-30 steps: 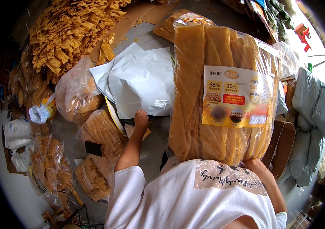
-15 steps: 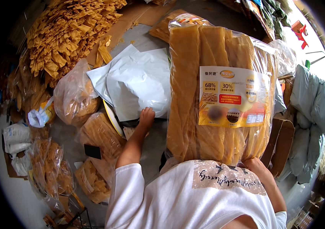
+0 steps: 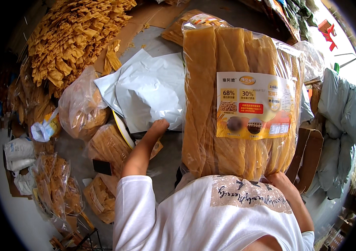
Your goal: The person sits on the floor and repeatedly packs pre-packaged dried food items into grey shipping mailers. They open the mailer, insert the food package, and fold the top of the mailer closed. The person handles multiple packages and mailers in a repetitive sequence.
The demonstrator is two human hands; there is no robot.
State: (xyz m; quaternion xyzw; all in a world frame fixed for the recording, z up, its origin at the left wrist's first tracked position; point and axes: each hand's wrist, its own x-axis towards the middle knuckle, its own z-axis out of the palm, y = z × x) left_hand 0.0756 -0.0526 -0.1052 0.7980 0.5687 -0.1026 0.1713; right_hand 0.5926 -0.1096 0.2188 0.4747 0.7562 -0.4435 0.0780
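Pale mailer [image 3: 146,94], bulky package [image 3: 245,106] just beside, yellow heap [image 3: 75,35] beyond

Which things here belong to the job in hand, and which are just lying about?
In hand:
- pale plastic bag, left hand at its near edge
- big clear bag of yellow sheets, right hand at its bottom

Apparently lying about, untouched:
- dark flat rectangle
- cardboard box
- grey packages

- head cam: head-worn fisheye, facing down over wearer's shirt [image 3: 165,221]
- bag [image 3: 245,100] close to lens, floor [image 3: 167,161] farther off
- wide view, edges bent
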